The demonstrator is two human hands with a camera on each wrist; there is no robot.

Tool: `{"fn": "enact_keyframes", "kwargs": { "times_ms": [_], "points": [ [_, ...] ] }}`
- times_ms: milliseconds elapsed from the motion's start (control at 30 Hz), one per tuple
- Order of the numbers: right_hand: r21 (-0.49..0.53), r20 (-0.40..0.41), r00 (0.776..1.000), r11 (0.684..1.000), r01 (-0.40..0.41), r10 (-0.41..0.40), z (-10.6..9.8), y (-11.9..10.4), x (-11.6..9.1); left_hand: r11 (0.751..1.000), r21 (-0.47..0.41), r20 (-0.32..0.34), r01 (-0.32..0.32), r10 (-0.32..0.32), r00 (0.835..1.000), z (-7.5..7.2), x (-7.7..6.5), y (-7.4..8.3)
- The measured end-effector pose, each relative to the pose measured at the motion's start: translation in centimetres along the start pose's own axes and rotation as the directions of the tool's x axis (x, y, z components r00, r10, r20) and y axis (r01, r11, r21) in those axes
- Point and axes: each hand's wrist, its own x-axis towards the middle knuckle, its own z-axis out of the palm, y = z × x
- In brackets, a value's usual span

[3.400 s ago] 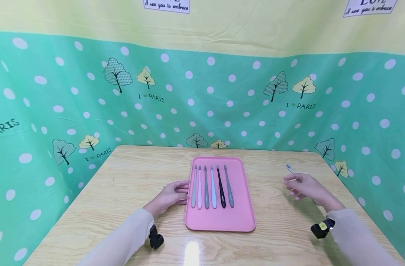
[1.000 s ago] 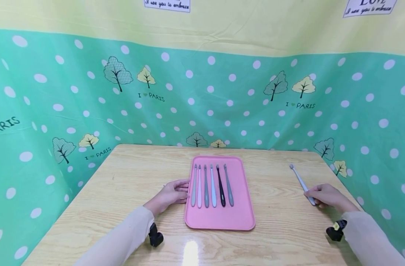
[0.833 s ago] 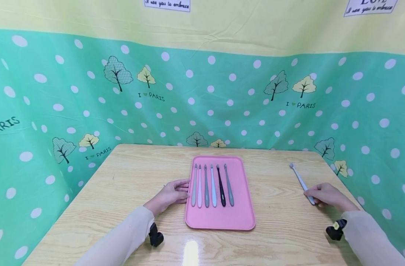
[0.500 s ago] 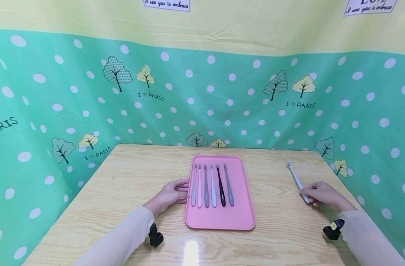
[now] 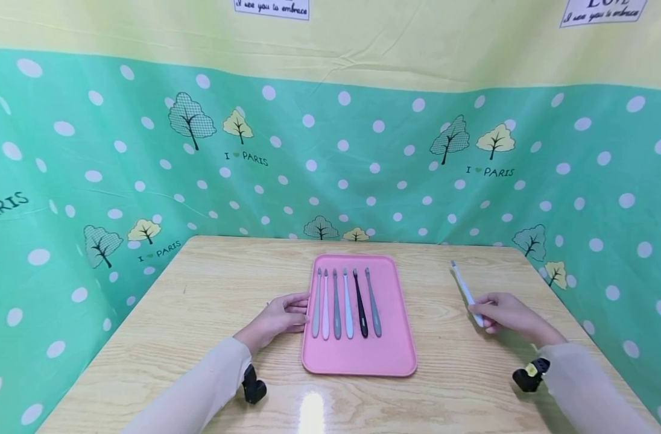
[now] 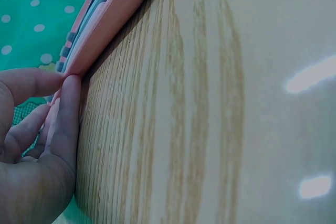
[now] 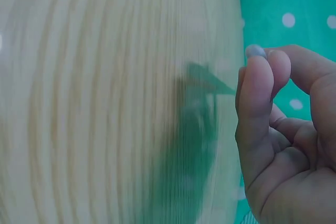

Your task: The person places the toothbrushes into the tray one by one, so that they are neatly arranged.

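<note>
Left of centre in the head view, my left hand [image 5: 273,319] holds the left rim of a pink tray [image 5: 360,360]. The left wrist view shows the thumb and a finger pinching the tray's edge [image 6: 113,22]. Several toothbrushes lie side by side on the tray, heads toward the back, among them a black toothbrush [image 5: 361,308] and a grey toothbrush [image 5: 373,304] at the right of the row. Right of the tray, my right hand [image 5: 506,314] pinches a pale toothbrush [image 5: 462,285] near its handle end, its head pointing back and left. Only its rounded handle tip [image 7: 255,51] shows in the right wrist view.
The tray stands on a light wooden table [image 5: 227,271]. A green dotted curtain [image 5: 287,181] hangs behind the table and along both sides. Bare tray surface shows right of the row and in front of it. Light glares off the table's front.
Over the last second my right hand has carried the pale toothbrush leftward toward the tray, its head swinging left and slightly back. My left hand and the tray have stayed in place.
</note>
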Motion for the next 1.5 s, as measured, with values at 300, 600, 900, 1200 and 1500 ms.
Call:
{"fn": "enact_keyframes", "kwargs": {
  "times_ms": [300,600,900,1200,1500],
  "points": [
    [0.095,0.100,0.992,0.993,0.064,-0.074,2.1,-2.2,0.3,1.000,-0.002,0.002,-0.007,0.007,1.000,0.0,0.1,0.0],
    [0.119,0.140,0.983,0.987,0.104,-0.120,4.9,-3.7,1.0,1.000,-0.010,-0.005,-0.008,0.008,1.000,0.0,0.1,-0.1],
    [0.175,0.168,0.977,0.979,0.104,-0.134,7.5,-4.3,1.0,1.000,-0.001,-0.013,0.005,-0.005,1.000,0.3,-0.4,0.3],
    [0.212,0.182,0.977,0.975,0.070,-0.110,9.0,-5.2,1.0,1.000,0.007,-0.001,0.001,-0.001,1.000,0.2,-0.2,0.2],
    [0.253,0.196,0.973,0.965,0.068,-0.120,10.8,-6.1,1.5,1.000,-0.008,0.001,0.001,-0.001,1.000,0.1,-0.1,0.3]
  ]
}}
